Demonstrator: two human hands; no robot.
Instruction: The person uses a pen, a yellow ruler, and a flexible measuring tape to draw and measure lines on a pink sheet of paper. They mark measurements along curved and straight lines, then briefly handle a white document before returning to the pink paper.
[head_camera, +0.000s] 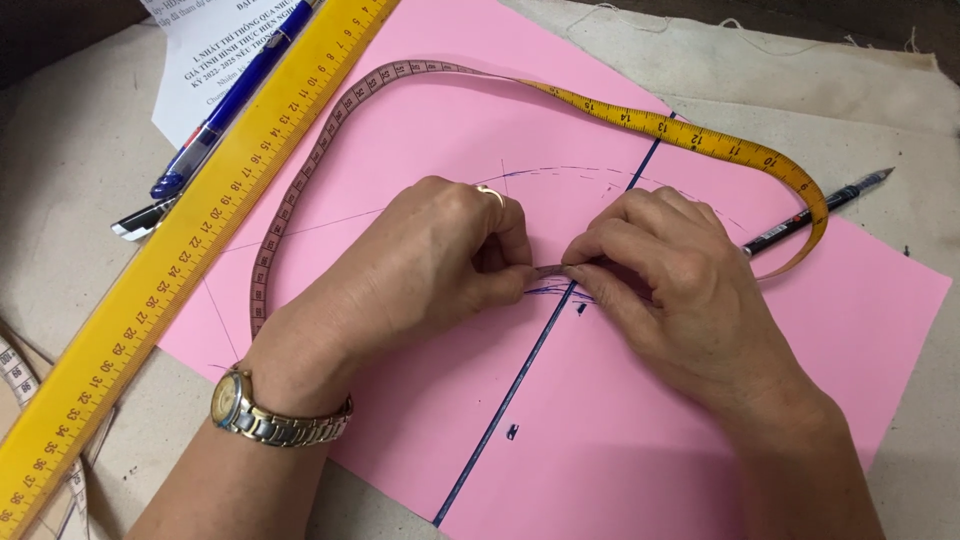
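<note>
Centrally, both hands are meeting over the pink paper (600, 420), wrists coming in from six o'clock. The left hand (430, 265), wearing a ring and a metal wristwatch (275, 415), is pinching the tape measure (330, 130) between thumb and forefinger, its grip closed tight on it. The right hand (670, 275) is pinching the same tape just beside it, fingers curled down onto the paper. The tape is looping away toward twelve o'clock and back round. A yellow ruler (190, 240) is lying at nine o'clock, a blue pen (225, 105) beyond it, a black pen (830, 200) at three o'clock, partly under the tape.
</note>
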